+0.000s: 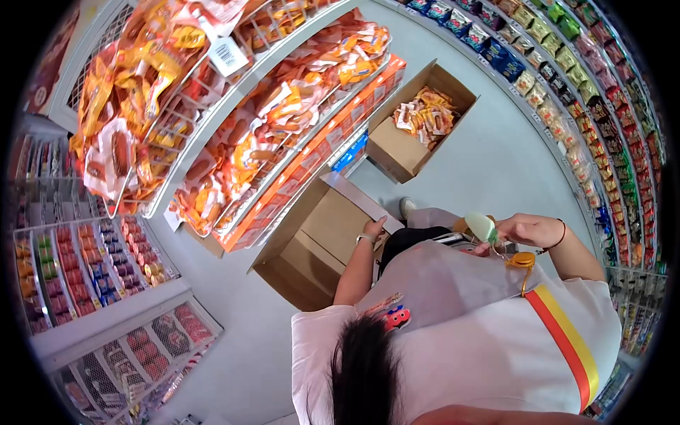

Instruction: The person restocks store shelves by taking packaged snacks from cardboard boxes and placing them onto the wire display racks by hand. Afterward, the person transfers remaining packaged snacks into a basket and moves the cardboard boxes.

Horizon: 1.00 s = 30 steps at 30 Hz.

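My left hand (pixel 375 227), with a band on its wrist, grips the near rim of an open, bare-looking cardboard box (pixel 333 230). At my chest, to the right, my right hand (pixel 513 233) has its fingers curled beside a pale green object (pixel 480 227) on a thin cord and appears to pinch it. A yellow round reel (pixel 523 261) hangs just below that hand. Farther ahead, a second open cardboard box (pixel 402 147) holds orange and white packaged sausages (pixel 426 117).
Wire shelves (pixel 205 177) piled with sausage packs stand at the upper left, above orange cartons (pixel 312 156). Curved racks of snack bags (pixel 567 92) line the right. Lower left is a slanted display (pixel 78 269) of small goods. The grey floor (pixel 482 170) shows between them.
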Motion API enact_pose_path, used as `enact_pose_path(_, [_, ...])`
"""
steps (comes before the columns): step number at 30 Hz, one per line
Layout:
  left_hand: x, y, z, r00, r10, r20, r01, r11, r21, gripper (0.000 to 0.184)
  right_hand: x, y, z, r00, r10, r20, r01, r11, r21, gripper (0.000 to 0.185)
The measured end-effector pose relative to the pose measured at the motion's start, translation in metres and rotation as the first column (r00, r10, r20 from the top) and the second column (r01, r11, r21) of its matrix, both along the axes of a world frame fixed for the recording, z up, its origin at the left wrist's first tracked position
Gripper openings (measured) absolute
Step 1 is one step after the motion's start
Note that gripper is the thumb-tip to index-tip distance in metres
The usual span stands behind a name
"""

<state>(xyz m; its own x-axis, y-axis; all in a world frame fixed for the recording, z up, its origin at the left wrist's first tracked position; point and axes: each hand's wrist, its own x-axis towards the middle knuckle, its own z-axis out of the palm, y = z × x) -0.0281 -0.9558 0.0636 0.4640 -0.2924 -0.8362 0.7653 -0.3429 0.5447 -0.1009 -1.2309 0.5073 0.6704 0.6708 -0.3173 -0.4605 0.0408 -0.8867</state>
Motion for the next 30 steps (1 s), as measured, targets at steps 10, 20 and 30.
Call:
enact_pose_path(10, [-0.046,-0.022,-0.018,0.869,0.007,0.495,-0.376,0.658,0.652,0.040,-0.005,-0.067,-0.021,0.838,-0.221,-0.499,0.372,0.901,0.226,0.041])
enact_pose_path(20, [-0.189,0.135,0.319,0.493,0.362,0.791,-0.810,0.523,0.266,0.034,0.045,-0.126,-0.076,0.697,0.035,-0.716,0.446,0.760,0.472,0.042])
enact_pose_path(30, [-0.350,0.255,0.470,0.352,0.565,0.746,-0.936,0.218,0.277,0.031,0.042,-0.074,-0.091,0.817,0.199,-0.542,0.198,0.785,0.587,0.025])
